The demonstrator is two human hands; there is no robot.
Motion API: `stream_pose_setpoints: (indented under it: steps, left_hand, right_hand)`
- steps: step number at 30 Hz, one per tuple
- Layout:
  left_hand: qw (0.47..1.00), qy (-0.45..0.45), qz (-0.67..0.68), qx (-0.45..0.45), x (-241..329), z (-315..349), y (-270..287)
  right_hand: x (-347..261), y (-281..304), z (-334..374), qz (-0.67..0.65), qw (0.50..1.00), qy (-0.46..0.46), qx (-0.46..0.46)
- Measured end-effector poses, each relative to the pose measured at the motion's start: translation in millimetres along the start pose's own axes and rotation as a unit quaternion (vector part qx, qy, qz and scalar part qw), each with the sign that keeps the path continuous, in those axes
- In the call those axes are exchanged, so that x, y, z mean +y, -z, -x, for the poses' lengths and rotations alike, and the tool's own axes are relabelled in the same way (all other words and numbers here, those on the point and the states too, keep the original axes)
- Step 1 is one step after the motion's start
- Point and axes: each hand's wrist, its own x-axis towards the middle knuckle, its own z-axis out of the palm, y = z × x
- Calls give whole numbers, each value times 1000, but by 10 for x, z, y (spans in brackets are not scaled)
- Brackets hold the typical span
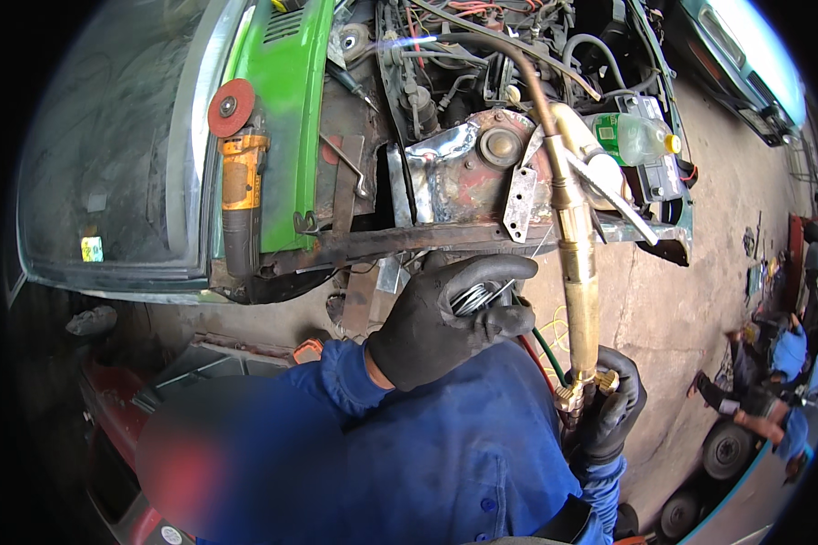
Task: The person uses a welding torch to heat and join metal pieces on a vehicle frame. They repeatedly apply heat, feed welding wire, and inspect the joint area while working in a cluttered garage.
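A lit gas torch [576, 272] is held up to the open engine bay of a car; the step in hand is judged to be heating or brazing at the bay's upper part, where a small blue flame [400, 42] shows at the end of the torch's long bent neck. The right hand [612, 406], gloved in black, is closed around the base of the brass handle by the valves, its fingers [629, 381] wrapped fully round it. The left hand [447, 320], also gloved, is closed on a coil of thin wire [478, 295], the fingers curled over it in front of the rusty cross-member [400, 242]. The next move is judged to call for a steady tip, the flame kept off the nearby hoses and the plastic bottle [634, 138], and wire fed from the coil. Counted: one torch, one wire coil, two gloved hands, one angle grinder [242, 182] resting by the green panel [293, 118], one bottle, and two hoses, red and green, trailing below the handle.
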Motion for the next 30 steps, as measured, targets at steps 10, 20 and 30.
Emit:
stream_pose_setpoints:
  steps: [10,20,30]
  left_hand:
    - [953,-1,2,303,-27,179,-775]
    - [843,-73,-80,527,-161,1034,-955]
    - [777,-105,75,616,-569,1988,-892]
  right_hand:
    - [-107,459,-972,-6,923,143,-356]
    - [-287,382,-2077,178,903,299,-252]
    - [198,417,-2981,554,739,319,-213]
